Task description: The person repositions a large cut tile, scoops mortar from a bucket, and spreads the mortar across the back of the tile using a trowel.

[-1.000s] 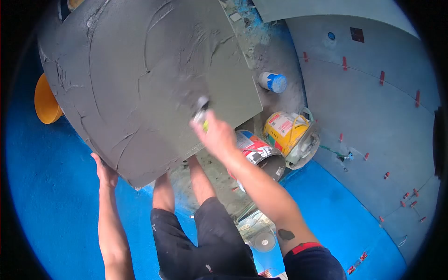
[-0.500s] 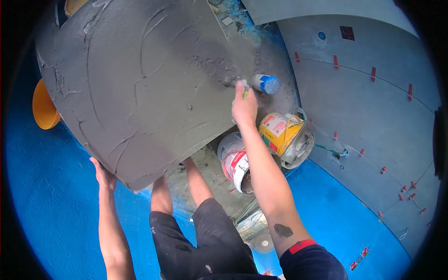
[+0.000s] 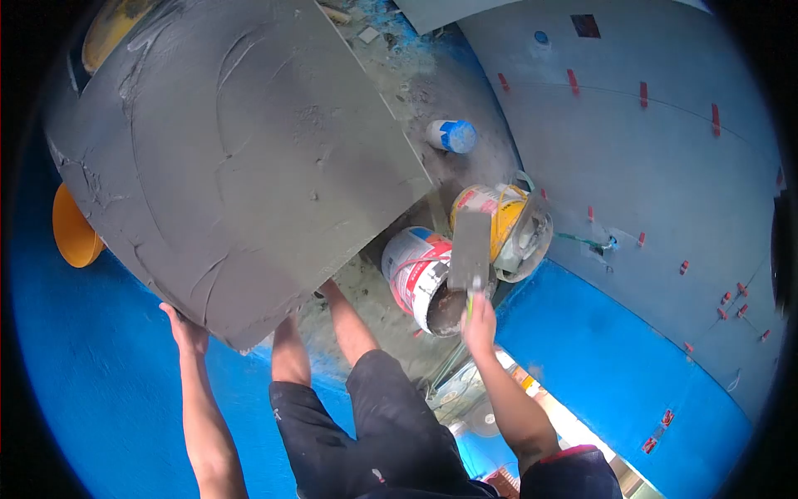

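Note:
A large tile (image 3: 274, 166), its face coated in smeared grey mortar, stands tilted in front of my legs. My left hand (image 3: 189, 333) grips its lower left edge, thumb showing and the other fingers hidden behind it. In my right hand (image 3: 479, 326) is a trowel (image 3: 470, 254) with a flat rectangular blade and a bit of green at the handle, the fingers closed round it. The blade points up, over the mouth of a white and red bucket (image 3: 409, 270) that leans on its side. A yellow and white bucket (image 3: 511, 218) lies just beyond the blade.
A white container with a blue end (image 3: 453, 135) lies right of the tile. An orange round object (image 3: 73, 229) shows behind its left edge. Blue coating (image 3: 91, 358) covers the surface at left. On the right, a tiled grey wall (image 3: 632, 150) carries red clips.
My right hand has drawn the trowel back from the tile's right side, down and rightward to above the white bucket. My left hand keeps its hold. The view has shifted slightly.

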Motion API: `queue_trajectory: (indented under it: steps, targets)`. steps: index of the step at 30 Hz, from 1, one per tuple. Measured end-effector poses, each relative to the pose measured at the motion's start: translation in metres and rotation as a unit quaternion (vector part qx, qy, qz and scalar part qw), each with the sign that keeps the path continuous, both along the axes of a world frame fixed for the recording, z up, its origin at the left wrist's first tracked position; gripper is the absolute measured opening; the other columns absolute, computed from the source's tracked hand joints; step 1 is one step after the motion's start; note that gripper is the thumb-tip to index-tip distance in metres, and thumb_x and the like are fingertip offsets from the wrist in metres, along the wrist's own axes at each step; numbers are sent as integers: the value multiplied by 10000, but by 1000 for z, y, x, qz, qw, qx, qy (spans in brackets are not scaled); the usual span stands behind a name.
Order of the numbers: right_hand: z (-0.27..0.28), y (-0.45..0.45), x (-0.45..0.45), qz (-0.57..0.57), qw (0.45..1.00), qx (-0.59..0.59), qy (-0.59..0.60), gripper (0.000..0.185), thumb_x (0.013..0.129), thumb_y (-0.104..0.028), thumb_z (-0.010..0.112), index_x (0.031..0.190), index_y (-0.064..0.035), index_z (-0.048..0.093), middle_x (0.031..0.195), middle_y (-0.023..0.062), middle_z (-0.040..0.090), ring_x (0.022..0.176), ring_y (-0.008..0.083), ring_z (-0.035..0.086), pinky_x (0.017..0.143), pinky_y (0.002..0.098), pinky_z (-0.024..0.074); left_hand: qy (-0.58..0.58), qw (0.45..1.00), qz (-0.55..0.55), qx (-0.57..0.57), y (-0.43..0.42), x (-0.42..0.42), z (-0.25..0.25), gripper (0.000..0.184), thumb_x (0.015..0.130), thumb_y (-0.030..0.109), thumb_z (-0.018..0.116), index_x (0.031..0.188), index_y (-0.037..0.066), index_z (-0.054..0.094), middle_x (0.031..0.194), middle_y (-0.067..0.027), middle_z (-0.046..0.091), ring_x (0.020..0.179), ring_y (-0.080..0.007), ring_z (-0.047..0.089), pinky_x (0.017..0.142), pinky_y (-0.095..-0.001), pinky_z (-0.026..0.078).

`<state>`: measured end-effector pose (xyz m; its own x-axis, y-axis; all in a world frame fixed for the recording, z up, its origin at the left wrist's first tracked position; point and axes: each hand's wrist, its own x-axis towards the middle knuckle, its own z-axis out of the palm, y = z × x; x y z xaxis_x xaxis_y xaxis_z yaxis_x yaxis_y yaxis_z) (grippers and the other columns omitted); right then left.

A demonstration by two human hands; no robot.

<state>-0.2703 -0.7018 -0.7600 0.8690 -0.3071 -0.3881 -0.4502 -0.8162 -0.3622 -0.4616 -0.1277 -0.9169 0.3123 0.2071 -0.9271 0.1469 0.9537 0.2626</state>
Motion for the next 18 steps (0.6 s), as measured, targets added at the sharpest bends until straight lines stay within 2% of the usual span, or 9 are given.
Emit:
queue_trajectory:
  steps: [2,3,5,6,8,11,13,15,18]
  targets:
    - [39,-14,-47,-115,988,7,105,428,1019,-421,423,1002,-19,569,769,108,593,686,217,611,559,367,473,30,999,23,-7,-7,19,21,911,894,744,349,1500,68,276,1549,-93,303,1396,-314,308,1144,-460,258]
    - [47,-18,-65,-120,987,7,105,428,1019,-421,423,1002,-19,569,769,108,593,686,217,611,559,367,473,30,999,18,-7,-6,18,18,911,894,744,349,1500,68,276,1549,-93,303,1396,-314,308,1144,-460,258]
    - [50,-24,-87,-23,950,-227,212,485,994,-435,410,1078,12,576,980,256,640,969,435,614,824,491,466,15,1000,23,-13,-1,6,8,905,900,739,341,1502,67,273,1553,-92,296,1396,-313,305,1146,-459,249]
    - [44,-26,-89,-25,951,-224,212,485,994,-435,410,1078,12,576,980,256,640,969,435,614,824,491,466,14,1000,20,-11,0,0,1,905,900,739,341,1502,67,273,1553,-92,296,1396,-313,305,1146,-459,249]
    - [28,-30,-96,10,896,-279,345,457,976,-423,451,1112,-4,571,1035,265,642,1028,430,609,868,514,466,-36,999,-6,-21,4,-3,-2,955,859,780,363,1509,87,272,1557,-77,306,1395,-310,326,1143,-468,265]
    - [2,-36,-108,33,889,-271,369,433,943,-407,527,1119,-13,567,1041,265,647,1017,432,609,880,510,470,-5,1000,-18,-9,1,2,7,939,866,774,355,1495,80,303,1539,-79,343,1377,-308,356,1130,-468,283]
    - [-6,-35,-113,20,897,-246,365,428,921,-398,569,1112,-15,569,1048,263,644,1026,433,605,879,514,466,-14,999,-18,-26,5,-5,3,916,874,766,348,1481,81,331,1519,-79,379,1362,-308,378,1119,-467,301]
    - [-10,-30,-116,6,907,-222,358,428,899,-389,612,1106,-17,570,1055,261,641,1035,435,600,878,518,462,48,998,28,-34,4,-6,3,888,883,755,345,1467,86,359,1507,-80,399,1351,-308,396,1109,-472,312]
    - [11,-22,-130,-119,954,-153,228,438,816,-265,727,1125,-11,549,1093,244,605,1040,435,575,861,520,443,33,999,12,-24,5,-10,0,839,913,726,309,1461,94,372,1505,-79,402,1355,-309,391,1113,-471,306]
